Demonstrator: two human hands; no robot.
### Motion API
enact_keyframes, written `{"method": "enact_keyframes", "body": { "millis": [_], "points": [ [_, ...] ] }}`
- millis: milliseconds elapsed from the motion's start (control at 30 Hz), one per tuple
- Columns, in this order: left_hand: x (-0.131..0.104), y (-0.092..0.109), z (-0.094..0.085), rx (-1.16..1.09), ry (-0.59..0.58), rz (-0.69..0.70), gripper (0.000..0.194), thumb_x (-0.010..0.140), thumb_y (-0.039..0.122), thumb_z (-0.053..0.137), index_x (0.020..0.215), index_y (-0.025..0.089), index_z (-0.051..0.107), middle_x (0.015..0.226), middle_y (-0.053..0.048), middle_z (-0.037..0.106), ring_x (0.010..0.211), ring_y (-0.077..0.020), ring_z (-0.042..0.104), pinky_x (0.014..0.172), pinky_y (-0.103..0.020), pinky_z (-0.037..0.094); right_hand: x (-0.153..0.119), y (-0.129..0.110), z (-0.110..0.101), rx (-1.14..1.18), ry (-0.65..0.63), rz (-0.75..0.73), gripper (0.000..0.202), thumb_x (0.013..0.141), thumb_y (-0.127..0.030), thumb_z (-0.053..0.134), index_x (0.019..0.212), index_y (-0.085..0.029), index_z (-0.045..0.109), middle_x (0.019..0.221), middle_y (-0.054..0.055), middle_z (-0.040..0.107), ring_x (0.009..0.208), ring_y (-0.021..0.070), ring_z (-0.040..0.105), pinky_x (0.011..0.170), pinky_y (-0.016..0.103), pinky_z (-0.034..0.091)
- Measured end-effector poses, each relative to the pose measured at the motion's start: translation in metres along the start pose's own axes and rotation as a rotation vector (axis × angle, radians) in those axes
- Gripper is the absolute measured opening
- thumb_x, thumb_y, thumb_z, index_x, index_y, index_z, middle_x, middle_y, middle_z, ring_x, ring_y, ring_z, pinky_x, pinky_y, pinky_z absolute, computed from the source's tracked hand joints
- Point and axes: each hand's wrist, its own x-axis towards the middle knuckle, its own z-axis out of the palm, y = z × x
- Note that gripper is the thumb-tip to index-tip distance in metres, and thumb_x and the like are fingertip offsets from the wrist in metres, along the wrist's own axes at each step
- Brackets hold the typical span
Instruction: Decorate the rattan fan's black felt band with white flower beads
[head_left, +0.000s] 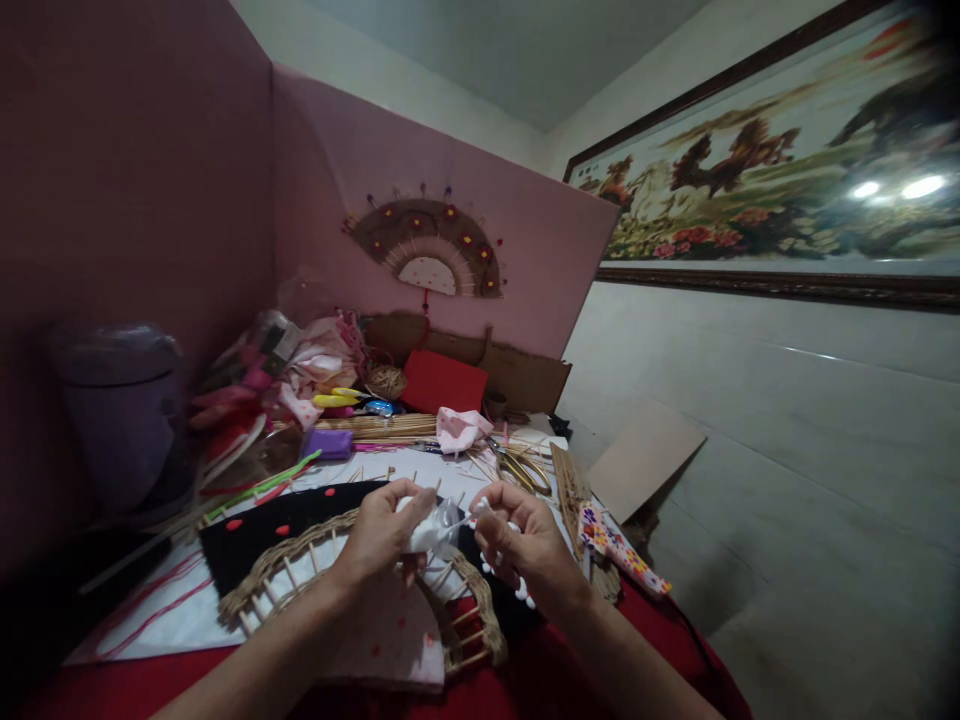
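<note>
My left hand (390, 525) is closed on a small clear plastic bag (439, 525) with white stuff inside. Pinched in my right hand (521, 535) is a white pom-pom trim (525, 592), with little white balls hanging below the fingers; part of it runs toward the bag. Under both hands lies a fan-shaped craft piece (266, 575) with black cloth, red dots, thin sticks and a braided twine band. Its lower part is pale pink cloth (375, 640) with red spots, partly covered by my left forearm.
Gold-handled scissors (521, 470) and a bundle of thin sticks (390, 428) lie behind the hands. Fabric scraps (322, 355) pile up at the back left near a purple bin (124, 420). A finished-looking fan (427, 245) hangs on the pink board. Flowered cloth (619, 550) lies right.
</note>
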Motion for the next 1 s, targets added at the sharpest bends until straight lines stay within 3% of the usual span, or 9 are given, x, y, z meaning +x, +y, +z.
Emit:
{"method": "enact_keyframes", "body": {
  "millis": [167,367,467,567,767,867,1000],
  "points": [
    [0.001,-0.002,-0.001,0.008,0.013,0.009,0.044,0.058,0.057,0.067,0.066,0.019,0.047,0.035,0.006,0.049,0.023,-0.0105,0.042,0.021,-0.017,0.026,-0.002,-0.001,0.003,-0.118,-0.045,-0.028,0.036,0.074,-0.052,0.059,0.076,-0.017,0.050,0.056,-0.006,0.047,0.037,0.0025,0.032,0.034,0.015,0.024],
    [-0.003,-0.002,0.000,0.055,0.004,0.064,0.040,0.062,0.055,0.065,0.066,0.018,0.050,0.036,0.006,0.051,0.024,-0.0098,0.042,0.023,-0.017,0.027,-0.003,-0.005,0.009,-0.508,0.034,-0.205,0.013,0.079,-0.028,0.057,0.083,-0.016,0.060,0.061,-0.004,0.050,0.051,0.0065,0.039,0.046,0.017,0.030],
    [-0.005,-0.001,0.001,0.066,0.006,0.071,0.040,0.062,0.055,0.065,0.066,0.018,0.050,0.036,0.005,0.050,0.024,-0.0100,0.042,0.023,-0.017,0.027,-0.006,-0.006,0.012,-0.641,0.041,-0.253,0.016,0.081,-0.020,0.052,0.090,-0.016,0.064,0.062,-0.002,0.054,0.049,0.0065,0.039,0.046,0.019,0.030],
    [-0.004,-0.002,0.001,0.064,-0.004,0.080,0.040,0.063,0.055,0.064,0.066,0.018,0.049,0.036,0.005,0.050,0.024,-0.0098,0.042,0.023,-0.016,0.028,-0.008,-0.005,0.015,-0.777,0.044,-0.332,0.015,0.078,-0.015,0.052,0.084,-0.015,0.066,0.070,0.001,0.060,0.055,0.0088,0.047,0.052,0.020,0.034],
    [-0.002,-0.002,0.000,0.029,-0.012,0.095,0.039,0.063,0.052,0.066,0.067,0.017,0.049,0.038,0.005,0.051,0.026,-0.0083,0.042,0.024,-0.015,0.029,-0.009,-0.002,0.017,-1.025,0.015,-0.401,0.011,0.078,-0.014,0.054,0.082,-0.016,0.064,0.071,0.003,0.059,0.063,0.0125,0.051,0.059,0.024,0.036],
    [-0.004,0.000,0.001,0.018,-0.028,0.061,0.040,0.063,0.054,0.065,0.066,0.018,0.047,0.037,0.005,0.051,0.024,-0.0092,0.041,0.022,-0.016,0.027,-0.006,-0.001,0.018,-1.008,-0.021,-0.435,0.012,0.079,-0.015,0.051,0.080,-0.015,0.064,0.069,0.003,0.057,0.062,0.0122,0.050,0.058,0.024,0.035],
    [-0.007,0.000,0.003,-0.004,-0.048,0.086,0.038,0.066,0.052,0.064,0.067,0.018,0.047,0.037,0.006,0.050,0.024,-0.0076,0.040,0.022,-0.015,0.027,0.000,0.000,0.014,-0.654,-0.028,-0.293,0.008,0.074,-0.016,0.056,0.075,-0.014,0.064,0.063,0.000,0.055,0.054,0.0083,0.044,0.051,0.021,0.032]
  ]
}}
